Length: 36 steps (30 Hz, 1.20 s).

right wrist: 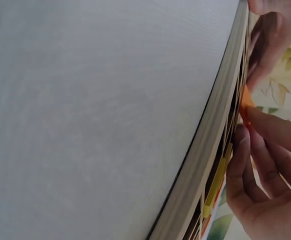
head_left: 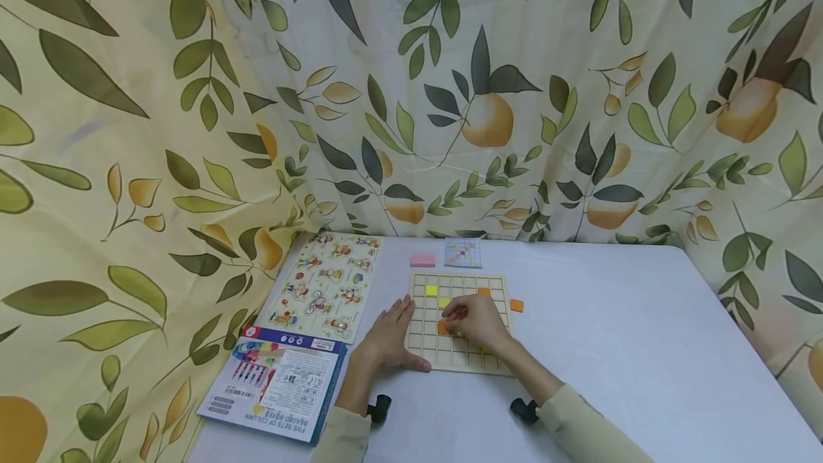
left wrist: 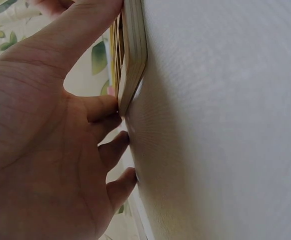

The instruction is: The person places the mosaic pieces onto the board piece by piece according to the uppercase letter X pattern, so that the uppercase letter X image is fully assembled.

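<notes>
A wooden grid board (head_left: 427, 359) lies on the table with a few yellow and orange square tiles in its cells. My left hand (head_left: 388, 338) rests at its left side, thumb at the near left corner and fingers spread along the edge. In the left wrist view, the fingertips (left wrist: 128, 177) touch the table beside the board's wooden edge (left wrist: 134, 60). Over the middle of the board, my right hand (head_left: 479, 320) pinches an orange tile (right wrist: 246, 104), which stands tilted at the grid. A yellow tile (right wrist: 218, 182) sits in the board nearer the right wrist camera.
A loose orange tile (head_left: 517, 306) lies right of the board. Behind it are a pink block (head_left: 423, 261) and a colored grid card (head_left: 463, 253). Leftward lie a picture puzzle sheet (head_left: 328, 277) and a printed box (head_left: 276, 384). A leaf-patterned curtain (head_left: 411, 127) surrounds the table.
</notes>
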{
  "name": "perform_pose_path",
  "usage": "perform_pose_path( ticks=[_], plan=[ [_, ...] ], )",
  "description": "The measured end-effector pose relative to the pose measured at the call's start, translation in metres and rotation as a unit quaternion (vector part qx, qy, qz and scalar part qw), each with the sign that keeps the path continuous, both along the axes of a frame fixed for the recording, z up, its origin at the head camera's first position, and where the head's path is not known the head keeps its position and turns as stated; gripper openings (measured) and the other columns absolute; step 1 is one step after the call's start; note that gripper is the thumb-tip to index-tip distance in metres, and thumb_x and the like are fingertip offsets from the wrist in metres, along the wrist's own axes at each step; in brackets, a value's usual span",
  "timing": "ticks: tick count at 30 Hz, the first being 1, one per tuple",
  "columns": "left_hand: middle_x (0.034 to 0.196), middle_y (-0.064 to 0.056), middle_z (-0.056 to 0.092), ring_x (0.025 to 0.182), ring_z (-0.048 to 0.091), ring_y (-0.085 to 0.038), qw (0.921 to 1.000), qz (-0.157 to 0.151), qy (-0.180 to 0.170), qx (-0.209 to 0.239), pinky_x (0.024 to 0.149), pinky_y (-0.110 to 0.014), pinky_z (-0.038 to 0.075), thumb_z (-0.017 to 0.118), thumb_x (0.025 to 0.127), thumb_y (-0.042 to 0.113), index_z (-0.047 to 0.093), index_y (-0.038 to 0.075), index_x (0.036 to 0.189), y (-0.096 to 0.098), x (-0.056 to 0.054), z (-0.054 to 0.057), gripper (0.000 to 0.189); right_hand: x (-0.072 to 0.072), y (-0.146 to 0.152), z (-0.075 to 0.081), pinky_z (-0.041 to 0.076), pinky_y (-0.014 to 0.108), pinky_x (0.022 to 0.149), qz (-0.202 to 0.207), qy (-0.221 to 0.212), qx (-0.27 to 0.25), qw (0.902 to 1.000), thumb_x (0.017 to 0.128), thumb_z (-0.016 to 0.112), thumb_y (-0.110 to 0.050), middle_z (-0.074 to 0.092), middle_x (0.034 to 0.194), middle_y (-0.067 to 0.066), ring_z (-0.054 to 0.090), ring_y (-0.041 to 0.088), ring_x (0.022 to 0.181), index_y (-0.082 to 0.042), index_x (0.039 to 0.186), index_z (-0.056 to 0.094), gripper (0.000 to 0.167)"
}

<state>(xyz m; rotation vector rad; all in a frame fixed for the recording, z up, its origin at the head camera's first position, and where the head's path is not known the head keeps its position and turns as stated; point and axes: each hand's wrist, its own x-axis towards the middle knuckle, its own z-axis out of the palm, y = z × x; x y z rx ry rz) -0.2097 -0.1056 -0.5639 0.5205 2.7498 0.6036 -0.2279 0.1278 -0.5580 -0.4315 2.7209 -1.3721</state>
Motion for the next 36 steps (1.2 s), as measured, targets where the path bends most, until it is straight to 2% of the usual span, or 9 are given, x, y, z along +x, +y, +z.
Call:
perform_pose_path(
  ticks=[4,8,12,15,19,29,34,36],
  plan=[
    [0.173,-0.012,0.02,0.16,0.017,-0.029,1.0,-0.002,0.003,0.004,0.13,-0.049,0.018,0.093,0.068,0.06,0.026,0.004,0.165,0.001,0.003,0.007,0.13,-0.001,-0.001,-0.002,0.057,0.024,0.066,0.011,0.011,0.006,0.9999,0.08,0.085,0.003,0.072,0.076,-0.003,0.066,0.01,0.07,-0.009,0.089,0.079,0.017],
    [0.174,-0.009,0.019,0.161,0.014,-0.026,1.0,0.001,0.004,0.0,0.131,-0.047,0.016,0.092,0.068,0.061,0.024,0.007,0.166,0.001,0.001,-0.001,0.132,-0.001,0.002,-0.003,0.056,0.023,0.067,0.013,0.017,0.01,0.9997,0.082,0.085,0.002,0.071,0.077,-0.004,0.065,0.009,0.071,-0.009,0.091,0.079,0.016],
    [0.174,-0.008,0.019,0.161,0.013,-0.025,1.0,0.003,0.003,-0.002,0.131,-0.047,0.016,0.093,0.067,0.06,0.023,0.007,0.166,0.001,-0.001,-0.005,0.132,-0.004,0.011,0.002,0.057,0.024,0.067,-0.007,0.026,0.011,0.9996,0.084,0.083,0.0,0.072,0.079,-0.004,0.066,0.009,0.072,-0.008,0.095,0.08,0.014],
    [0.174,-0.008,0.019,0.161,0.013,-0.025,1.0,0.005,-0.004,-0.002,0.131,-0.047,0.016,0.093,0.067,0.06,0.024,0.007,0.166,0.002,0.001,0.001,0.132,-0.007,0.022,0.008,0.058,0.025,0.068,-0.03,0.037,0.018,0.9987,0.086,0.082,-0.001,0.073,0.081,-0.004,0.068,0.009,0.073,-0.007,0.098,0.08,0.014],
    [0.174,-0.007,0.019,0.161,0.013,-0.024,0.9999,0.008,-0.005,-0.004,0.131,-0.046,0.015,0.093,0.067,0.061,0.025,0.009,0.166,0.003,0.002,0.003,0.131,-0.011,0.038,0.013,0.058,0.027,0.07,-0.051,0.043,0.023,0.9975,0.085,0.084,-0.003,0.075,0.083,-0.002,0.07,0.011,0.074,-0.005,0.1,0.08,0.015],
    [0.174,-0.006,0.019,0.161,0.013,-0.024,0.9999,0.01,-0.005,-0.001,0.131,-0.047,0.016,0.093,0.067,0.06,0.026,0.009,0.166,0.002,0.002,0.004,0.131,-0.015,0.076,0.017,0.058,0.031,0.072,-0.103,0.018,0.051,0.9932,0.086,0.083,-0.005,0.077,0.093,0.004,0.07,0.017,0.081,-0.002,0.105,0.078,0.02],
    [0.174,-0.006,0.019,0.161,0.013,-0.025,0.9999,0.01,-0.006,-0.002,0.131,-0.046,0.016,0.094,0.067,0.059,0.025,0.009,0.166,0.002,0.002,0.002,0.131,-0.017,0.094,0.015,0.055,0.034,0.075,-0.125,-0.009,0.096,0.9874,0.083,0.084,-0.005,0.075,0.1,0.007,0.068,0.022,0.089,-0.003,0.111,0.077,0.029],
    [0.174,-0.007,0.019,0.161,0.013,-0.025,0.9999,0.01,-0.005,-0.002,0.131,-0.046,0.015,0.094,0.067,0.059,0.025,0.009,0.166,0.003,0.001,0.001,0.131,-0.018,0.099,0.016,0.055,0.039,0.077,-0.131,-0.017,0.115,0.9845,0.082,0.084,-0.006,0.074,0.104,0.011,0.067,0.027,0.094,-0.002,0.114,0.076,0.033]
  ],
)
